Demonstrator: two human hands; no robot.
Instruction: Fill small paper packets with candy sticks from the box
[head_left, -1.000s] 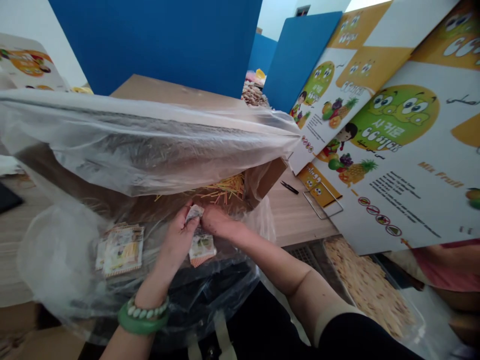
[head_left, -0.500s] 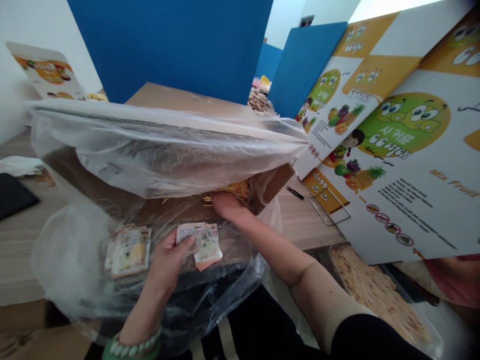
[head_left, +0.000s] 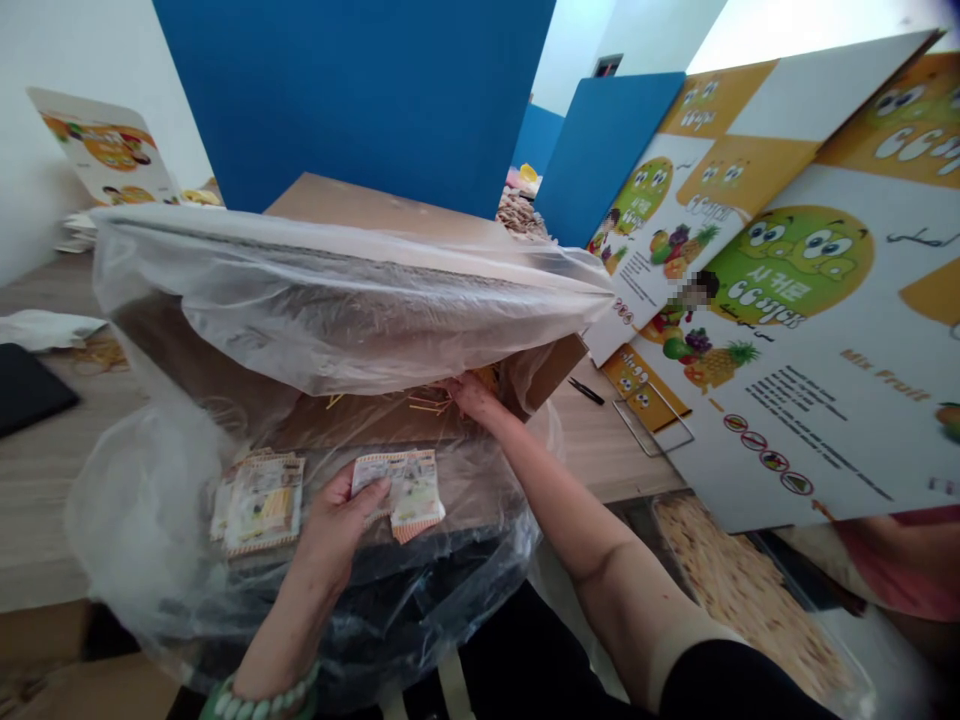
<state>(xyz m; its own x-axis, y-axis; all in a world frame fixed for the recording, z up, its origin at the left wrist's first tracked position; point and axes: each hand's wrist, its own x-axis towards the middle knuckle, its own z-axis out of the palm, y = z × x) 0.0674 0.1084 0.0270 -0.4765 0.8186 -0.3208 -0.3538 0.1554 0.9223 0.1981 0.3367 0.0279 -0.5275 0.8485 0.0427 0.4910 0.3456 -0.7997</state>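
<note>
My left hand (head_left: pixel 335 520) grips a small printed packet (head_left: pixel 405 488) by its left edge, thumb on top, over a sheet of clear plastic. My right hand (head_left: pixel 471 396) reaches under the plastic-covered flap (head_left: pixel 337 290) of a cardboard box into a heap of thin yellow sticks (head_left: pixel 431 402); its fingers are hidden there. A small stack of similar printed packets (head_left: pixel 259 492) lies on the plastic to the left of my left hand.
Large printed cartons with fruit pictures (head_left: pixel 795 300) stand at the right. A wire frame (head_left: pixel 652 425) and a black pen (head_left: pixel 586 390) lie on the wooden table. A tray of pale sticks (head_left: pixel 742 590) sits low right. Blue panels (head_left: pixel 360 90) stand behind.
My right hand left the packet and reached deeper under the box flap into the sticks. My left hand lowered the packet onto the plastic and holds it there.
</note>
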